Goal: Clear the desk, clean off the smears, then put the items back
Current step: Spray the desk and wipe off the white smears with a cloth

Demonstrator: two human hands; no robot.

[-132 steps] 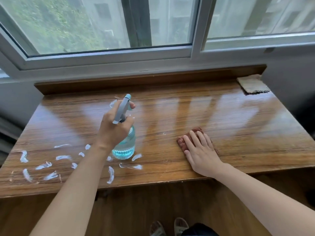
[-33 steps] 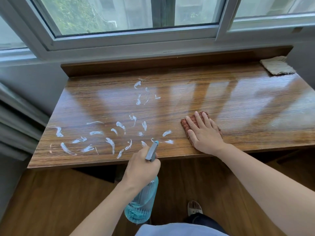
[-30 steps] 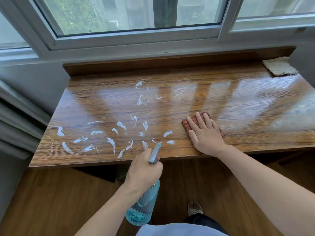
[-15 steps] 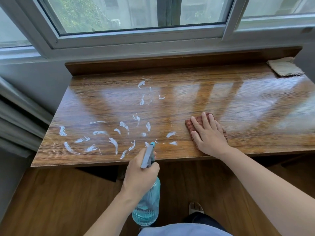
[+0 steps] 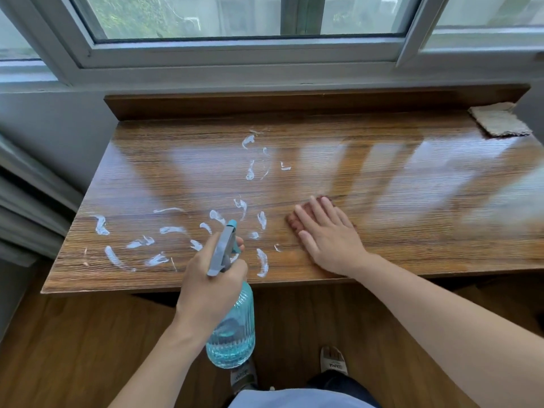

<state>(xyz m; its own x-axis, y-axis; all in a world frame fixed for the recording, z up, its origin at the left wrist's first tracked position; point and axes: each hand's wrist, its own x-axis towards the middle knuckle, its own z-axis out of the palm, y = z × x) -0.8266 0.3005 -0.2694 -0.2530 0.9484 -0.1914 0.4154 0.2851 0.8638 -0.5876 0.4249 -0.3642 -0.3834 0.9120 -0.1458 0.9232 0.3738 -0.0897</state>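
Wood-grain desk (image 5: 382, 160): cleared, save a tan rag (image 5: 499, 122) at the far right corner. White smears (image 5: 164, 231) are still awaiting wiping. Spray bottle (image 5: 232, 328) is being gripped by left hand (image 5: 210, 285); red cloth (image 5: 297, 220) is being pressed flat under right hand (image 5: 329, 237).

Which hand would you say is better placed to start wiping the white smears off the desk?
The right hand, I think: it lies flat on the reddish-brown cloth beside the white smears, while the left hand holds the blue spray bottle.
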